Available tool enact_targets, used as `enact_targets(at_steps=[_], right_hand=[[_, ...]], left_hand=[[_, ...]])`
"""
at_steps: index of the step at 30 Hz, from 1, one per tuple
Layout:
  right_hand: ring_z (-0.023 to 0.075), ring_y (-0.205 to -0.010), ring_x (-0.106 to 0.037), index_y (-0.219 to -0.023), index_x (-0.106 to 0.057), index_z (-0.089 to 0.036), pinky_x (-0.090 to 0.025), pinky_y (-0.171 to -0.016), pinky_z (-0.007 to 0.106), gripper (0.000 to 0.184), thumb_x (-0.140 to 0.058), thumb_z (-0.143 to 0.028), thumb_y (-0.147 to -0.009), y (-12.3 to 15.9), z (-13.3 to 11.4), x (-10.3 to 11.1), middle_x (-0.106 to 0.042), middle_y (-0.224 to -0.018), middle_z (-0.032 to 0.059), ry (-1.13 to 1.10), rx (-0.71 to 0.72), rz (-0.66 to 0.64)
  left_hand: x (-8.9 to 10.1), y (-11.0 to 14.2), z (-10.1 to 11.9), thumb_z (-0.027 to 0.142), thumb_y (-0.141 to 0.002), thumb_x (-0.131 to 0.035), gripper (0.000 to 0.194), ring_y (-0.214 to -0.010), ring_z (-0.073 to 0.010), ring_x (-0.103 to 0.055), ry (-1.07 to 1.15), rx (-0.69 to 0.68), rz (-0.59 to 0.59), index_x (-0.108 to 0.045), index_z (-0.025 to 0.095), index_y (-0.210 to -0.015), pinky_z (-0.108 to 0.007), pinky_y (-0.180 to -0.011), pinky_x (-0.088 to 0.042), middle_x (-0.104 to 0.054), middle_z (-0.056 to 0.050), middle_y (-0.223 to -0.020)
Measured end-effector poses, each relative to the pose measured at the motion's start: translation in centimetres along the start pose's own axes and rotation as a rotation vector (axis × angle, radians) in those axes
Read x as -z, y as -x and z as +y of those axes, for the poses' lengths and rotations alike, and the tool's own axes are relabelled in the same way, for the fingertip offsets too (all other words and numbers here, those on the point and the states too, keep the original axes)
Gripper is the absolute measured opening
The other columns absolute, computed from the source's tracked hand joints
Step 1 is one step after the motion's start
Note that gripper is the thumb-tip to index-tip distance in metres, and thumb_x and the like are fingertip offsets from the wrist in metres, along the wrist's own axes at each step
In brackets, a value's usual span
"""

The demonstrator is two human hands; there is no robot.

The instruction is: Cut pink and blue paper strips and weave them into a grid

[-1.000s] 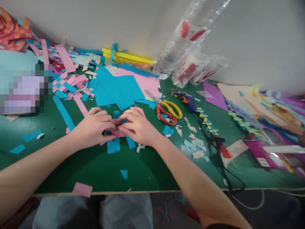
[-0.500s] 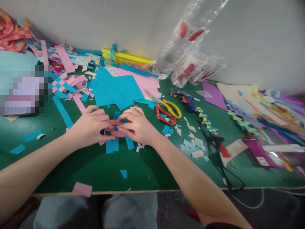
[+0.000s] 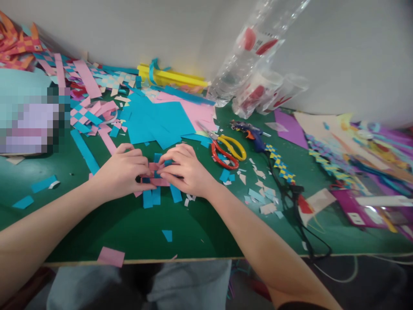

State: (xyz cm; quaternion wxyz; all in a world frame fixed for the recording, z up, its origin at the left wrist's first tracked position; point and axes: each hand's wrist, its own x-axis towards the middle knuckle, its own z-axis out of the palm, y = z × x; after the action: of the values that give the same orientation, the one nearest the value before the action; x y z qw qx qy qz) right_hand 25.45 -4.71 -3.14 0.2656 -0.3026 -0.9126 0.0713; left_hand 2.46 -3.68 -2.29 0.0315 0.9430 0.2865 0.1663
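1. The weave (image 3: 160, 182), made of pink and blue paper strips, is set at the middle of the green table (image 3: 206, 234), between the two hands.
2. Its left side is held by the left hand (image 3: 120, 174); the thumb is laid along the near edge and the fingers are bent over the far part, with a narrow gap left between them.
3. Its right side is pinched by the right hand (image 3: 187, 171), the thumb and fingertips being brought close together on the strips; which strip is gripped cannot be told, as the fingertips are partly covered.
4. Blue strip ends are seen sticking out beyond the weave on the near side, and a shorter one on the far side.
5. Small white scraps (image 3: 190, 197) are scattered just beside the right hand, on the near side.
6. Blue sheets (image 3: 174, 122) are spread beyond the hands, partly laid over a pink sheet (image 3: 203, 115).
7. The scissors (image 3: 220, 138), with one red and one yellow handle, are laid to the right of the sheets, with the handles parted.
8. A glue gun (image 3: 256, 140) is placed further right, near a blue and yellow braid (image 3: 280, 163).
9. A long blue strip (image 3: 84, 150) is laid near the left hand.
10. A pink scrap (image 3: 111, 257) is left at the table's near edge.
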Motion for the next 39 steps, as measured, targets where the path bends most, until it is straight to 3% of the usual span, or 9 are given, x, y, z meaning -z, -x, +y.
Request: enact_targets(at_steps=[8,15,20,25,29,34,39], right_hand=[[0.0223,-0.110,-0.052,-0.089,-0.074,-0.023,-0.034,-0.101,0.046,0.029,-0.048,-0.034,-0.098,0.01,0.15,-0.25,-0.068,-0.111,0.0066,0.051,0.041,-0.059],[0.0217,-0.108,-0.053,-0.089,-0.073,-0.022,-0.036,-0.099,0.044,0.027,-0.050,-0.035,-0.097,-0.03,0.03,-0.24,-0.068,-0.109,0.0062,-0.024,0.006,-0.053],[0.0216,-0.106,-0.053,-0.090,-0.074,-0.022,-0.036,-0.097,0.043,0.028,-0.050,-0.034,-0.097,0.00,-0.12,-0.10,-0.069,-0.110,0.0061,-0.009,0.010,-0.006],[0.0227,-0.109,-0.047,-0.083,-0.074,-0.022,-0.036,-0.097,0.043,0.030,-0.051,-0.036,-0.096,-0.02,-0.35,0.03,-0.068,-0.113,0.0052,-0.007,0.002,-0.041],[0.0220,-0.109,-0.050,-0.083,-0.074,-0.021,-0.036,-0.097,0.044,0.030,-0.049,-0.032,-0.097,-0.06,-0.30,0.02,-0.069,-0.112,0.0054,-0.016,-0.016,0.019],[0.0241,-0.114,-0.052,-0.079,-0.073,-0.022,-0.038,-0.098,0.045,0.029,-0.054,-0.037,-0.095,-0.12,-0.19,0.02,-0.070,-0.112,0.0053,-0.044,0.034,-0.008],[0.0203,-0.117,-0.058,-0.105,-0.069,-0.023,-0.036,-0.107,0.045,0.025,-0.048,-0.033,-0.098,-0.20,-0.26,0.08,-0.070,-0.117,0.0048,-0.046,-0.022,0.084]], left_hand=[[-0.12,0.04,-0.03,0.049,-0.094,-0.053,0.036,-0.078,-0.0174,-0.057,0.023,0.022,-0.008,-0.070,0.023,-0.075,-0.038,-0.090,-0.032,-0.070,0.001,-0.074],[-0.12,0.11,-0.07,0.044,-0.092,-0.059,0.029,-0.078,-0.0176,-0.057,0.042,0.010,-0.001,-0.071,0.023,-0.075,-0.038,-0.089,-0.032,-0.070,0.001,-0.073],[-0.21,0.12,-0.15,0.046,-0.092,-0.056,0.032,-0.079,-0.0184,-0.058,0.029,-0.006,0.004,-0.069,0.022,-0.076,-0.038,-0.088,-0.031,-0.071,0.001,-0.075],[-0.23,-0.02,-0.05,0.049,-0.094,-0.054,0.036,-0.078,-0.0180,-0.058,0.031,-0.001,0.004,-0.069,0.022,-0.076,-0.038,-0.089,-0.032,-0.071,0.001,-0.075],[-0.10,-0.07,0.14,0.052,-0.094,-0.052,0.041,-0.076,-0.0177,-0.057,0.030,0.020,0.018,-0.069,0.022,-0.072,-0.038,-0.088,-0.033,-0.069,0.000,-0.070],[-0.14,0.03,0.02,0.048,-0.094,-0.054,0.037,-0.076,-0.0176,-0.058,0.048,-0.011,0.031,-0.070,0.021,-0.075,-0.037,-0.089,-0.033,-0.070,0.000,-0.074],[-0.12,-0.10,0.11,0.047,-0.095,-0.053,0.038,-0.075,-0.0178,-0.057,0.055,-0.010,0.049,-0.071,0.021,-0.076,-0.036,-0.087,-0.033,-0.069,0.000,-0.071]])
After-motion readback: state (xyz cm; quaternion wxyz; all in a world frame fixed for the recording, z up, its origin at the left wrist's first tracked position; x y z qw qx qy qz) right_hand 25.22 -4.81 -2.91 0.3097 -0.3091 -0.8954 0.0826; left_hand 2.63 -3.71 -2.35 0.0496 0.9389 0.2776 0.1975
